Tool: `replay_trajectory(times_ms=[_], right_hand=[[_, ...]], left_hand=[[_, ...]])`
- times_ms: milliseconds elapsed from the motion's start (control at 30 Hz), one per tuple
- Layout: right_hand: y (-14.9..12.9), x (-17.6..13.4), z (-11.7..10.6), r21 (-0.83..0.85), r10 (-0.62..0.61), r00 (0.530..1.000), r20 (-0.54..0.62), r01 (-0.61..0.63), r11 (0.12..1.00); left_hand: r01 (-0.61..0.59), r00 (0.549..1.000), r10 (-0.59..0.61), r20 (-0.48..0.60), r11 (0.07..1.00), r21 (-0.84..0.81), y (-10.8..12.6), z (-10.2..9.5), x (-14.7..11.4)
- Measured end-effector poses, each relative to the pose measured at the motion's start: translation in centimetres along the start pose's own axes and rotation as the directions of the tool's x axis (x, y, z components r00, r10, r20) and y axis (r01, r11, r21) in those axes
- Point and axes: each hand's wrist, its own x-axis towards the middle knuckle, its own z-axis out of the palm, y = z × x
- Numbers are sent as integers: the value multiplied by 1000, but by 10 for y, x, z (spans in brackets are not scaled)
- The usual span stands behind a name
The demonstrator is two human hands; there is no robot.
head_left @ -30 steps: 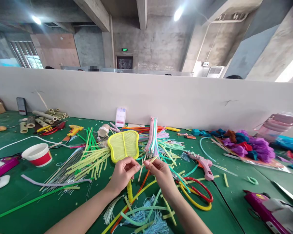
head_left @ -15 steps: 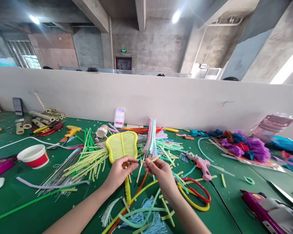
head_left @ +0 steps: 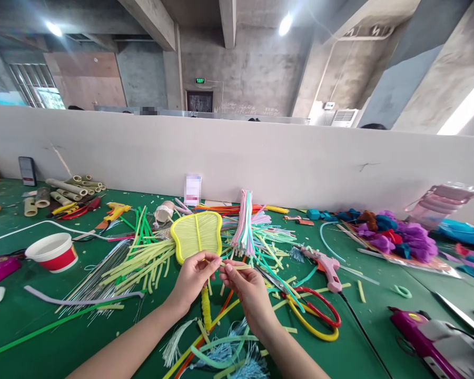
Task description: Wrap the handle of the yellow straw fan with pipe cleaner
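Note:
My right hand [head_left: 250,295] pinches a short pale yellow pipe cleaner [head_left: 243,267] between thumb and fingers. The fingertips of my left hand [head_left: 193,281] are closed at the other end of that piece, close against the right fingertips. Just beyond my left hand lies a yellow fan [head_left: 197,234] with a fluffy outline and a middle rib. Its wrapped yellow handle [head_left: 206,310] shows below my left hand. Loose yellow pipe cleaners [head_left: 142,263] spread to the left of the fan. A pastel bundle of pipe cleaners [head_left: 243,223] stands behind my right hand.
Scissors [head_left: 319,310] with red and yellow handles lie right of my right hand, beside a pink glue gun [head_left: 326,266]. Blue tassels [head_left: 250,363] lie in front. A paper cup [head_left: 53,252] and thin wires [head_left: 98,279] are at left. Purple fabric pieces [head_left: 414,242] lie at right.
My right hand has moved left and slightly down with the yellow pipe cleaner, closing the gap to my left fingertips. The scissors' blades now show beside it.

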Motion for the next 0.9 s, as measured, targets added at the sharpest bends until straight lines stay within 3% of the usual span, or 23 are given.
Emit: replay_trajectory(times_ms=[433,567,767,900], right_hand=[[7,3,-1,-161,-91,995,35,95,982],[10,7,-3,-354,-170,983,76,186,917],[3,12,-14,-531,-284,957,67,275,801],[-3,13,-17,-584,-297,949,106,301,754]], left_hand=[[-34,999,31,39,996,83,-6,0,2],[-105,992,92,85,980,171,-5,0,1],[-273,957,217,193,899,342,0,-3,-3],[-336,935,255,247,862,380,2,-4,-6]])
